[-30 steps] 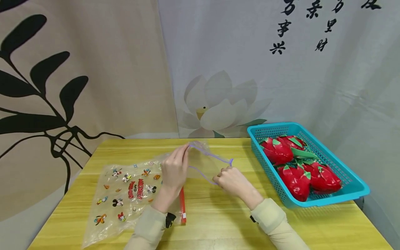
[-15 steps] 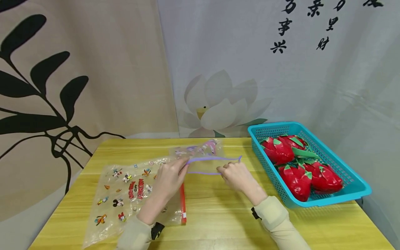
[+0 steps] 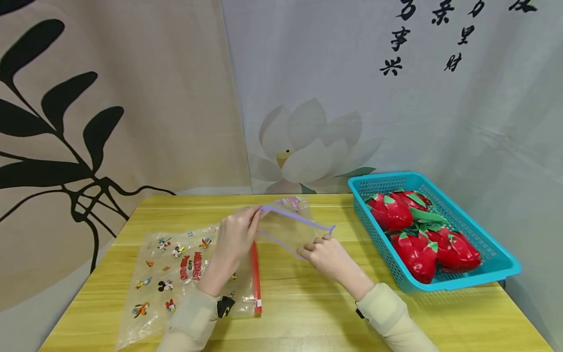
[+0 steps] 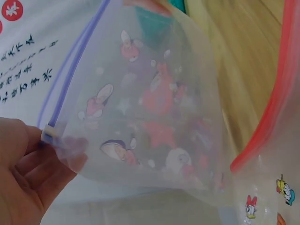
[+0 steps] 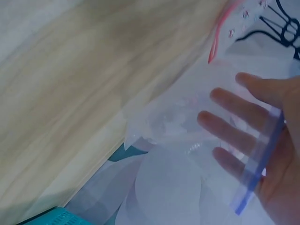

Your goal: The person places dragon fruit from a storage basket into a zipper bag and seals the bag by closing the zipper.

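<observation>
A small translucent zip bag [image 3: 283, 231] with a purple zip edge is held above the table, its mouth parted toward me. My left hand [image 3: 234, 234] pinches the left end of its mouth, at the slider [image 4: 48, 133] in the left wrist view. Pink and red cartoon prints cover the bag. My right hand [image 3: 327, 256] is at the right side of the mouth. In the right wrist view the fingers [image 5: 229, 126] of that hand are spread and nearly straight, with the purple strip [image 5: 262, 164] crossing in front of them.
A larger clear bag [image 3: 176, 266] with cartoon prints and a red zip [image 3: 255, 278] lies flat under my left forearm. At the right, a blue basket [image 3: 466, 282] holds several red toy dragon fruits [image 3: 391, 212]. A printed cloth [image 3: 184, 98] hangs behind the wooden table [image 3: 303, 313].
The zip bag's mouth looked flatter half a second ago and now gapes wider. My left hand has risen slightly; my right hand has shifted a little left and down. The basket stays put.
</observation>
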A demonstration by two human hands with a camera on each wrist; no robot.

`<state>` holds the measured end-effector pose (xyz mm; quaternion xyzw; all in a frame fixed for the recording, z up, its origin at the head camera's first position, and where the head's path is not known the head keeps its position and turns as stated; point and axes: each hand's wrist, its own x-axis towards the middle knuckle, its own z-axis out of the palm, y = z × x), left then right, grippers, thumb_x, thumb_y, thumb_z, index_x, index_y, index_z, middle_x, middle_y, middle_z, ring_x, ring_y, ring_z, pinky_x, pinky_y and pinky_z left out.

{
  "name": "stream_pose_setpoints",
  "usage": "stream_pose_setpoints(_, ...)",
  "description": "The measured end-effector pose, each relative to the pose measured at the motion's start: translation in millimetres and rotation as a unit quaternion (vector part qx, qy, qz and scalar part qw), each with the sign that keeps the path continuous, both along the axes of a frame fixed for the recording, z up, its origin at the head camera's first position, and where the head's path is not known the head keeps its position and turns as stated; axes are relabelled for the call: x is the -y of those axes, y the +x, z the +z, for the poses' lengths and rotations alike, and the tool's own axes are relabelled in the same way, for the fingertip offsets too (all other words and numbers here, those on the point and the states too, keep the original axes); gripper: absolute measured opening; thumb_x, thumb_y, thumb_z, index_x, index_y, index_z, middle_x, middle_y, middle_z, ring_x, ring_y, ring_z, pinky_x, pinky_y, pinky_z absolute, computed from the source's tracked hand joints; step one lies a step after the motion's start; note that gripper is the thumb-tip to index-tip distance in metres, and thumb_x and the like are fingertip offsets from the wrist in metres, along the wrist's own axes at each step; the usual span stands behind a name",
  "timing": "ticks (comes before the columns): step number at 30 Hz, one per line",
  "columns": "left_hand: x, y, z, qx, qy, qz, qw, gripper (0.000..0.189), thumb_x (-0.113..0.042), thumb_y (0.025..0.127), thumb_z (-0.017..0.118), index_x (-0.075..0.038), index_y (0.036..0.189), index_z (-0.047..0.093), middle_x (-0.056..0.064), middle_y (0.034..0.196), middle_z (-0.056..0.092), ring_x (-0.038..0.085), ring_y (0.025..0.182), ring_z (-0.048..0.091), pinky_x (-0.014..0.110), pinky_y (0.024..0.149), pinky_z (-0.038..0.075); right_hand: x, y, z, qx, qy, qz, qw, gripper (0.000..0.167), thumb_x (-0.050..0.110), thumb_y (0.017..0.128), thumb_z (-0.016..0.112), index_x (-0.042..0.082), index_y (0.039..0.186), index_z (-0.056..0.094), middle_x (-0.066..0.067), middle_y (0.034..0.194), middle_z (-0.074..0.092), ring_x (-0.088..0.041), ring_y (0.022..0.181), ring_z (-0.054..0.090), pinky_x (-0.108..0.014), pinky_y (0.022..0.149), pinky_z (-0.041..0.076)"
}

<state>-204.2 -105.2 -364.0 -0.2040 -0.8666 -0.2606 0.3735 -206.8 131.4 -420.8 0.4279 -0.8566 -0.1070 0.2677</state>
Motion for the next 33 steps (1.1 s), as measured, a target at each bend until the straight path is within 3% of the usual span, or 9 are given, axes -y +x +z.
stream_pose_setpoints(7, 0.0, -4.6, 0.3, 0.002, 0.020, 0.011, 0.9997, 0.015, -0.006, 0.089, 0.063, 0.004, 0.097, 0.071, 0.016, 0.074, 0.072, 0.016, 0.048, 0.059, 0.020, 0.042, 0.046, 6, 6.5, -7.7, 0.002, 0.024, -0.011, 0.9997, 0.027, 0.021, 0.080, 0.072, 0.027, 0.106, 0.072, 0.011, 0.096, 0.073, -0.013, 0.080, 0.068, -0.026, 0.063, 0.051)
stream_pose_setpoints(10, -0.1, -3.5, -0.7, 0.016, 0.031, -0.006, 0.9994, 0.015, -0.006, 0.087, 0.066, 0.004, 0.097, 0.071, 0.018, 0.081, 0.073, 0.020, 0.057, 0.066, 0.024, 0.048, 0.053, 5, 5.7, -5.5, 0.014, 0.009, -0.021, 0.9996, 0.032, 0.017, 0.078, 0.073, 0.026, 0.108, 0.071, 0.009, 0.096, 0.074, -0.014, 0.078, 0.067, -0.026, 0.057, 0.049)
stream_pose_setpoints(13, -0.4, -2.1, -2.7, 0.061, 0.070, -0.040, 0.9949, 0.016, -0.003, 0.085, 0.067, 0.005, 0.098, 0.071, 0.020, 0.087, 0.073, 0.023, 0.064, 0.070, 0.024, 0.053, 0.057, 3, 3.6, -1.4, 0.026, -0.010, -0.031, 0.9991, 0.035, 0.013, 0.076, 0.072, 0.026, 0.109, 0.071, 0.009, 0.096, 0.074, -0.014, 0.073, 0.067, -0.024, 0.050, 0.043)
stream_pose_setpoints(17, -0.2, 0.5, -6.6, 0.145, 0.128, -0.086, 0.9773, 0.018, 0.006, 0.083, 0.065, 0.008, 0.101, 0.069, 0.023, 0.092, 0.072, 0.030, 0.076, 0.072, 0.024, 0.064, 0.060, -1, -0.2, 3.6, 0.048, -0.037, -0.038, 0.9974, 0.035, 0.008, 0.078, 0.068, 0.025, 0.109, 0.072, 0.008, 0.097, 0.075, -0.015, 0.067, 0.066, -0.021, 0.043, 0.032)
stream_pose_setpoints(20, 0.5, 2.3, -9.2, 0.175, 0.139, -0.101, 0.9695, 0.022, 0.011, 0.082, 0.062, 0.010, 0.103, 0.068, 0.026, 0.099, 0.070, 0.034, 0.086, 0.072, 0.025, 0.070, 0.060, -5, -2.7, 6.0, 0.054, -0.051, -0.037, 0.9965, 0.034, 0.007, 0.079, 0.066, 0.024, 0.109, 0.072, 0.006, 0.097, 0.076, -0.016, 0.065, 0.066, -0.022, 0.040, 0.033)
stream_pose_setpoints(24, 1.5, 2.3, -9.9, 0.142, 0.094, -0.079, 0.9823, 0.020, 0.006, 0.085, 0.062, 0.009, 0.105, 0.068, 0.026, 0.096, 0.071, 0.020, 0.059, 0.067, 0.015, 0.051, 0.053, -9, -3.6, 7.8, 0.036, -0.063, -0.016, 0.9972, 0.027, 0.013, 0.082, 0.068, 0.021, 0.107, 0.072, 0.006, 0.094, 0.076, -0.016, 0.070, 0.068, -0.027, 0.050, 0.050)
stream_pose_setpoints(27, 1.9, 1.5, -7.4, 0.101, 0.050, -0.041, 0.9928, 0.019, -0.001, 0.088, 0.063, 0.005, 0.105, 0.069, 0.023, 0.090, 0.072, 0.005, 0.042, 0.044, 0.011, 0.037, 0.037, -11, -2.1, 8.7, 0.011, -0.078, 0.027, 0.9965, 0.023, 0.020, 0.082, 0.071, 0.019, 0.105, 0.072, 0.006, 0.091, 0.076, -0.014, 0.075, 0.070, -0.029, 0.066, 0.058)
stream_pose_setpoints(30, 2.6, 0.7, -4.0, 0.079, 0.031, -0.012, 0.9964, 0.019, -0.004, 0.090, 0.062, 0.003, 0.105, 0.070, 0.021, 0.086, 0.073, 0.000, 0.039, 0.033, 0.011, 0.034, 0.030, -12, 0.7, 9.3, -0.012, -0.095, 0.071, 0.9929, 0.024, 0.024, 0.081, 0.073, 0.017, 0.104, 0.073, 0.005, 0.086, 0.076, -0.012, 0.076, 0.070, -0.029, 0.073, 0.059)
stream_pose_setpoints(33, 4.0, -0.4, -1.7, 0.066, 0.024, 0.004, 0.9975, 0.019, -0.005, 0.090, 0.062, 0.003, 0.104, 0.070, 0.020, 0.085, 0.073, 0.001, 0.039, 0.033, 0.013, 0.034, 0.029, -11, 3.1, 9.0, -0.018, -0.102, 0.093, 0.9902, 0.022, 0.025, 0.081, 0.073, 0.018, 0.101, 0.074, 0.005, 0.081, 0.075, -0.011, 0.072, 0.070, -0.029, 0.070, 0.058)
